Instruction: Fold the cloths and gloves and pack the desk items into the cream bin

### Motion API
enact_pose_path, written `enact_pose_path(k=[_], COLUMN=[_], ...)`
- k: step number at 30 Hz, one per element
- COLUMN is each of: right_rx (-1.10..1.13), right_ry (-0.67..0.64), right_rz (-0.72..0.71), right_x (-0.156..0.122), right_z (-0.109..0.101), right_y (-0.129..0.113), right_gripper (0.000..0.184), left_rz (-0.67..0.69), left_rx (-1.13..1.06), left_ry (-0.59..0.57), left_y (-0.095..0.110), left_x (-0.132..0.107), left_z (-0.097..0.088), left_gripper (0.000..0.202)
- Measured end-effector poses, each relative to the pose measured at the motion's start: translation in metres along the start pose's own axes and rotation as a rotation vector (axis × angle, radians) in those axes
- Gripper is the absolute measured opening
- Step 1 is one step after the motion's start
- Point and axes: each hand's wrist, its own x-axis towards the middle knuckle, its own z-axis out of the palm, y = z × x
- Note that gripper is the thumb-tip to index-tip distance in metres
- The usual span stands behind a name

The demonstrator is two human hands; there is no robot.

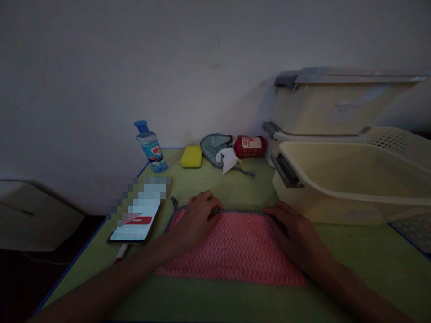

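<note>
A pink textured cleaning cloth with a dark checked trim lies spread on the green table in front of me. It looks folded over, its trimmed edge running along the far side and a small hanging loop sticking out at the far left. My left hand is closed on the far edge, left of its middle, with the fingers curled over the trim. At the far right corner, my right hand pinches the same edge between thumb and fingers. The fingertips of both hands are partly hidden.
Left of the cloth lies a phone with a lit screen and a cable. Behind stand a blue bottle, a yellow sponge, a crumpled grey-green cloth and a red can. Cream plastic bins occupy the right.
</note>
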Motion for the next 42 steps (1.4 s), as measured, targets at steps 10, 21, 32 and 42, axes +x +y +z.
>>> enact_pose_path(k=[10,21,32,42], right_rx=[0.016,0.061,0.198,0.106], right_ry=[0.023,-0.068,-0.108,-0.162], right_rz=[-0.003,0.136,0.3,0.217], right_x=[0.004,0.003,0.004,0.006], right_z=[-0.002,0.0,-0.004,-0.005], right_y=[-0.004,0.0,-0.002,-0.005], right_gripper=[0.023,0.025,0.022,0.023], left_rz=[-0.049,-0.137,-0.141,-0.132], left_rx=[-0.129,-0.104,-0.152,-0.06], left_ry=[-0.067,-0.096,-0.093,-0.15], left_y=[-0.001,-0.003,0.002,0.0], left_x=[0.002,0.001,0.0,-0.001], left_z=[-0.007,-0.006,-0.012,-0.014], left_gripper=[0.024,0.028,0.032,0.032])
